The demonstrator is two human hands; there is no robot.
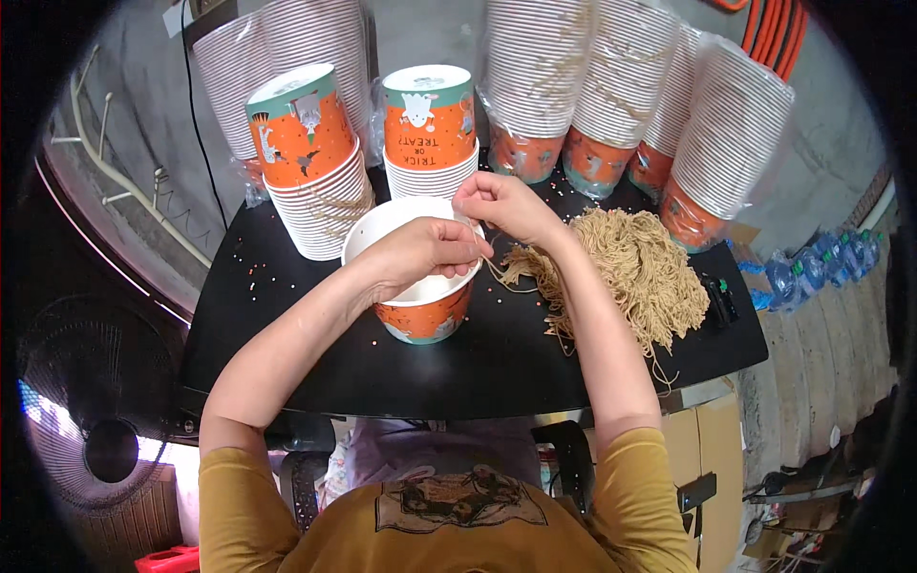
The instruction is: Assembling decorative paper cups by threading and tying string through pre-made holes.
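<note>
Mustard-yellow short-sleeved shirt (a dark printed picture on its chest), forearms bare.

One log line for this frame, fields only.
left hand: pinching string at paper bucket rim | right hand: pinching same string | string pile: right of bucket | surface: black table

The left hand covered much of the rim of the orange-and-white paper bucket, and its grip on the thin tan cord was too small to make out. The plastic-wrapped stacks of white paper buckets were cut off at the top edge. Tiny specks on the black counter were unidentifiable.
</note>
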